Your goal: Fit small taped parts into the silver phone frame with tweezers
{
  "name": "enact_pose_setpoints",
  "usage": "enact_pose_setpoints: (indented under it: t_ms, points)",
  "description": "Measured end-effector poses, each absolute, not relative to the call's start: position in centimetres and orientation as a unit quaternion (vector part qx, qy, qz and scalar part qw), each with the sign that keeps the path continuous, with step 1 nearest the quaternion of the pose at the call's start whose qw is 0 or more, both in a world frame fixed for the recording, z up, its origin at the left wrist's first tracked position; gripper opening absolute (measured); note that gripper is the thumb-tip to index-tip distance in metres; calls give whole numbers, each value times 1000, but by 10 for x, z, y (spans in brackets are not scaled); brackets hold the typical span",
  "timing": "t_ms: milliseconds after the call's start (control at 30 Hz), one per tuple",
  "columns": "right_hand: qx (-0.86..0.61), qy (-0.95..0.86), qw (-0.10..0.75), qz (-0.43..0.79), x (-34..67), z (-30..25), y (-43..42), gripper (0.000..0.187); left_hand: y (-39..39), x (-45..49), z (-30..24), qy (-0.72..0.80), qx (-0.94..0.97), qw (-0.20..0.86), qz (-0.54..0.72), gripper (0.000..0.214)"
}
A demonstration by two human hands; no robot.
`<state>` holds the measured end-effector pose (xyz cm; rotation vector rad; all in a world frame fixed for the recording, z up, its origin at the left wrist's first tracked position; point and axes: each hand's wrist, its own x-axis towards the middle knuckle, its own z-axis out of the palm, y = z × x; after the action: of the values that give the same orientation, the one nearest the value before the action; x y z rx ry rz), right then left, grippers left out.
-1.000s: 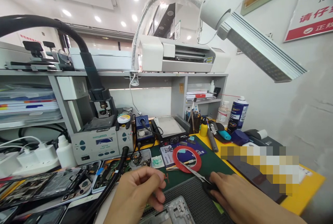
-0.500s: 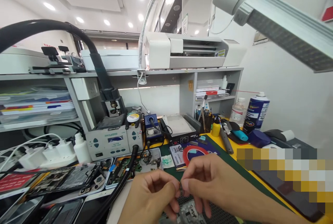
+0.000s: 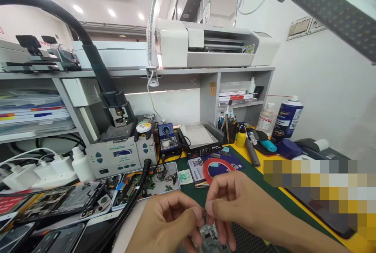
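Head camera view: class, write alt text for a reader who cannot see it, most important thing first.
Two bare hands, left hand and right hand, meet with pinched fingers over a silvery phone frame on a cluttered repair bench. Behind them lie a red tape roll, opened phones and a grey soldering station, under a shelf with a white machine.

Only one view: head cam looked fwd & down, v. close over left hand (image 3: 164,221) & right hand (image 3: 235,202), facing the grey metal shelf unit (image 3: 205,104).

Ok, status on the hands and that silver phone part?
Left hand and right hand pinched fingertip to fingertip, item between too small to see. Silver phone frame just beneath. Red tape roll behind, apart; black hose off left.
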<state>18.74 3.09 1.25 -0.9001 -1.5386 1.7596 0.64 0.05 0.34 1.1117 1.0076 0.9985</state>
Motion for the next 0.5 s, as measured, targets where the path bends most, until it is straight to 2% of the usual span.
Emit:
enact_pose_setpoints:
  t_ms: [333,500]
  points:
    - [-364,-598,297,649,188,11,28,2,-1,10,3,468,487,594,436,25]
    - [-382,-605,286,637,189,11,24,5,-2,11,2,476,493,583,436,32]
